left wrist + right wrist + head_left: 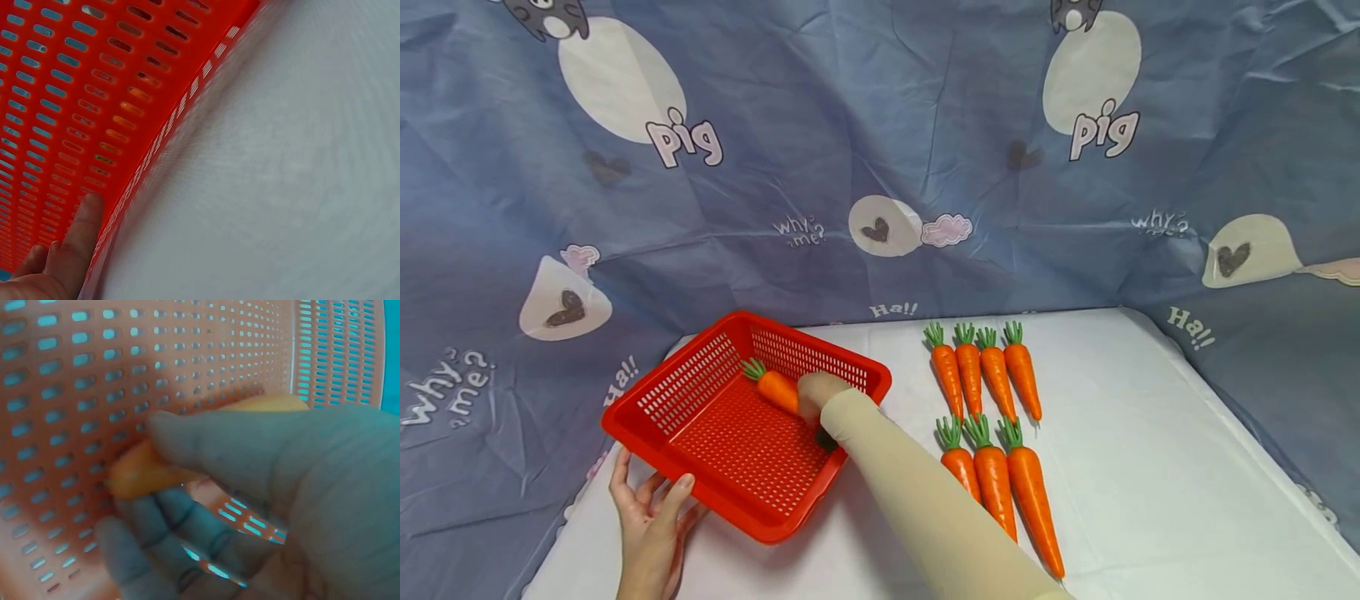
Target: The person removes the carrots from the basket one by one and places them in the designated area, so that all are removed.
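Note:
A red plastic basket (722, 500) with perforated walls stands tilted at the left of the white table. My left hand (651, 533) holds its near left side, the thumb at the rim and fingers underneath. In the left wrist view, fingers (75, 250) lie against the perforated red plastic. Inside the basket, my right hand (820, 396) grips an orange carrot (778, 390), whose green top points to the far left corner. The right wrist view shows the thumb lying over the carrot (134, 472) and the other fingers below it; the thumb hides its middle.
Several carrots lie on the white table (1150, 467) right of the basket: a far row (996, 375) and a nearer row (1033, 500), partly hidden by the right sleeve (917, 500). A blue printed cloth (880, 125) hangs behind and beside the table.

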`<state>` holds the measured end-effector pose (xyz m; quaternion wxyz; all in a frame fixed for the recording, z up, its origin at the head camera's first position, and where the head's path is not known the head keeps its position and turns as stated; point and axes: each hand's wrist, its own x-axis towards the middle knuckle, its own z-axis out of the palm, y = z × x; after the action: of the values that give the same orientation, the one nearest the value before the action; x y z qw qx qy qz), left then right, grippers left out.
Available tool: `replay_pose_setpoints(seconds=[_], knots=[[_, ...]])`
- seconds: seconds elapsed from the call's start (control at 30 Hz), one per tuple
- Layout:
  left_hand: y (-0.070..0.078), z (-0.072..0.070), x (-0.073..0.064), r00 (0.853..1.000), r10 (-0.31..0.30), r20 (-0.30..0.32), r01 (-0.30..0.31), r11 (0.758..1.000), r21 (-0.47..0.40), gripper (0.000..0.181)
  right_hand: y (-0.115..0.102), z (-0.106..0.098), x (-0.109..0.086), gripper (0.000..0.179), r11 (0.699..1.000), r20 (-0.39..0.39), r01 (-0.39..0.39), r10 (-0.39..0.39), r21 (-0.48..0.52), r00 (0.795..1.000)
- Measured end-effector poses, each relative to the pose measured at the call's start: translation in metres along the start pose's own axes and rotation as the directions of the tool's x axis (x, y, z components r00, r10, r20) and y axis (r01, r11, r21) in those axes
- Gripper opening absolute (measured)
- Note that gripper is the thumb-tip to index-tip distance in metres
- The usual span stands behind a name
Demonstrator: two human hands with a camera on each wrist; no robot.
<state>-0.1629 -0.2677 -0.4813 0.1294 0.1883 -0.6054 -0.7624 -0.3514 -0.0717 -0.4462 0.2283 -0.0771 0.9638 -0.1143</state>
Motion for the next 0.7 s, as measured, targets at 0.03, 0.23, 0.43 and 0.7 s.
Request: replay_pose_setpoints(seconds=[0.03,0.23,0.43,0.7], knots=[[0.0,0.0,0.0,1.0,0.0,0.001,0.0,1.0,-0.002,0.098,0.001,0.0,0.001,0.022,1.0,0.014,-0.006,0.006,-0.001,1.0],[0.0,0.0,0.0,1.0,0.005,-0.002,-0.005,1.0,-0.005,0.098,0.004,-0.009,-0.015,0.017,0.999,0.057,-0.032,0.031,0.01,0.998],[0.0,0.0,0.0,1.0,0.012,0.007,-0.012,1.0,-0.009,0.098,0.005,-0.017,-0.037,0.025,0.999,0.003,0.027,-0.027,0.046,1.0],[0.0,0.0,0.0,1.0,0.015,0.012,-0.015,1.0,-0.004,0.098,-0.003,-0.023,-0.051,0.028,0.995,-0.02,0.094,-0.094,-0.011,0.995]])
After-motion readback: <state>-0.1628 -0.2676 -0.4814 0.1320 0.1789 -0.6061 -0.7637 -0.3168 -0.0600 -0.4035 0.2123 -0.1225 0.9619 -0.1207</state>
